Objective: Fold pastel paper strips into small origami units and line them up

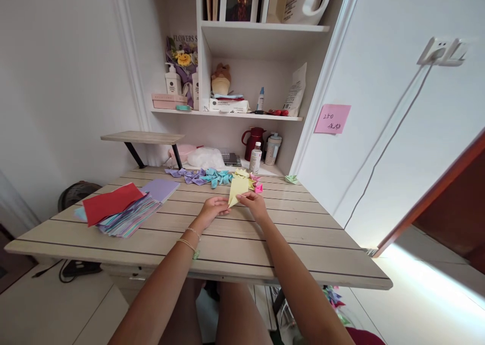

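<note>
A partly folded sheet of yellow origami paper is held up over the middle of the table, its narrow tip pointing down toward me. My left hand grips the paper near that lower tip, fingers pointing right. On the opposite edge, my right hand pinches the paper between thumb and fingers. Just behind it, folded paper pieces lie in a row: purple ones, blue ones, pale yellow ones and a bright pink one. The sheet hides part of the row.
To the left lies a fanned stack of coloured paper, with a red sheet on top and purple sheets beside it. A pale green folded piece sits far right. A bottle stands behind the row, below the shelves.
</note>
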A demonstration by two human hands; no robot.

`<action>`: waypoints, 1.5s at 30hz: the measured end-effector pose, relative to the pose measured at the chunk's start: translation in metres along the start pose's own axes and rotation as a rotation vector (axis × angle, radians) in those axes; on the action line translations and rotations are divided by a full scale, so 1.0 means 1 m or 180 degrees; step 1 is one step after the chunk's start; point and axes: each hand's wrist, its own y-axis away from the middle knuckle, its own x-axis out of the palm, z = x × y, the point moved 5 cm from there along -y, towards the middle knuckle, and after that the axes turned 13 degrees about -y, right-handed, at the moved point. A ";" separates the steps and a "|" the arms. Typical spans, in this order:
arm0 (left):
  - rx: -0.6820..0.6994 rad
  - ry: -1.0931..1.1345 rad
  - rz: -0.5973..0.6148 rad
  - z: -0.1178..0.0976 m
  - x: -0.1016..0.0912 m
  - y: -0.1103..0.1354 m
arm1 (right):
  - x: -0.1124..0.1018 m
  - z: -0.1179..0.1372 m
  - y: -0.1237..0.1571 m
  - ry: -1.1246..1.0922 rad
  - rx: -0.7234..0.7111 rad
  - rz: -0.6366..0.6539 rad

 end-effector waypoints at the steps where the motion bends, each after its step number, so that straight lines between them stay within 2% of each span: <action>1: 0.0032 -0.0052 -0.0078 0.001 -0.002 -0.002 | 0.001 0.001 0.000 0.0077 0.0012 0.0113; 5: 0.0189 -0.0202 -0.0146 0.003 -0.003 -0.005 | 0.005 0.001 0.002 0.0235 0.0108 0.0365; 11: 0.0379 -0.0032 -0.0005 -0.003 0.002 -0.003 | -0.006 -0.009 -0.001 -0.0126 0.0200 -0.0282; 16: 0.0370 -0.0039 0.0048 -0.006 0.007 0.000 | -0.011 -0.015 -0.002 -0.0049 0.0278 -0.0516; 22: 0.0201 0.0133 0.0129 -0.005 0.009 0.002 | -0.015 -0.013 0.000 0.0097 0.0081 -0.0746; 30: 0.0053 0.0041 0.0109 -0.001 0.007 0.000 | -0.013 -0.009 -0.001 0.0407 -0.0065 -0.0679; 39: 0.0164 -0.0176 0.0099 0.008 0.007 -0.005 | -0.005 -0.014 0.002 -0.0230 0.0007 -0.0601; 45: 0.0273 -0.0235 0.0050 0.008 0.006 -0.007 | -0.007 -0.016 0.001 -0.0223 0.0016 -0.0665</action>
